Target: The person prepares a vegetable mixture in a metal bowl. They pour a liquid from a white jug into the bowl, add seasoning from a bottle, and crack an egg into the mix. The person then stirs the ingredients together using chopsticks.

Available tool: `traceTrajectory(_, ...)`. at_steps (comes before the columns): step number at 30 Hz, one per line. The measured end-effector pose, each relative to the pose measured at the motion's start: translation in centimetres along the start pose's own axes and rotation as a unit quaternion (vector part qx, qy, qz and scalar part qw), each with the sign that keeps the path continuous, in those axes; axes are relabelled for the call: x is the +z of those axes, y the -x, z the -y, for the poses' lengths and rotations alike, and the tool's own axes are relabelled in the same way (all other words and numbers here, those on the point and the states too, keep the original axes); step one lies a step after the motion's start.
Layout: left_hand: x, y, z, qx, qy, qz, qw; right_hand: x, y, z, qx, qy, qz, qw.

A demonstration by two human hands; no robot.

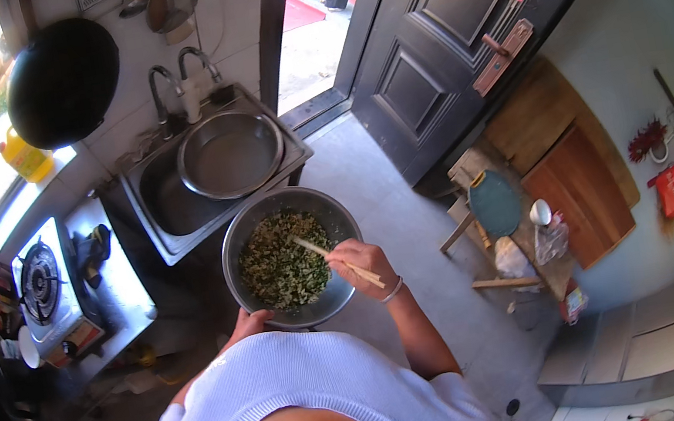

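A large steel mixing bowl (pixel 339 210) is held out in front of my body. Chopped green and brown filling (pixel 279 264) covers its bottom. My left hand (pixel 250 322) grips the near left rim, its thumb over the edge and the other fingers hidden below. In my right hand (pixel 363 270), at the bowl's right side, is a pair of wooden chopsticks (pixel 312 247). Their tips dip into the filling, and their back ends stick out past my fist.
Beyond the bowl, a steel sink (pixel 171 247) holds a wide metal basin (pixel 282 150). A gas stove (pixel 62 254) stands at the left, under a hanging black wok (pixel 64 83). On the right are an open dark door (pixel 422 78), a wooden bench (pixel 528 246) with a green board, and a steel fridge (pixel 639 339).
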State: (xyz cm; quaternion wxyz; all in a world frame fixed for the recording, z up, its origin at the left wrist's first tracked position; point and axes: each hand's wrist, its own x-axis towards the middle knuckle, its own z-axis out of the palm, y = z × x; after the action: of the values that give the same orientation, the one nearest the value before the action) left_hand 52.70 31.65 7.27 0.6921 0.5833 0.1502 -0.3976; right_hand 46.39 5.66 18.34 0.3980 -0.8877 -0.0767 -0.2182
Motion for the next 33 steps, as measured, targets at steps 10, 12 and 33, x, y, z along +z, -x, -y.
traceTrajectory(10, 9.7, -2.7, -2.1, 0.013, -0.002, 0.103, 0.995, -3.0, 10.9, -4.2, 0.287, -0.010, -0.095, 0.953)
traceTrajectory(12, 10.5, -3.1, -2.8, 0.013, -0.007, 0.114, 0.993, -1.5, 10.2, -2.9, 0.348, -0.077, -0.126, 0.926)
traceTrajectory(33, 0.1, -9.9, -2.8, 0.080, -0.030, -0.014, 0.996, 13.2, -5.8, -3.0, 0.179, -0.134, -0.139, 0.965)
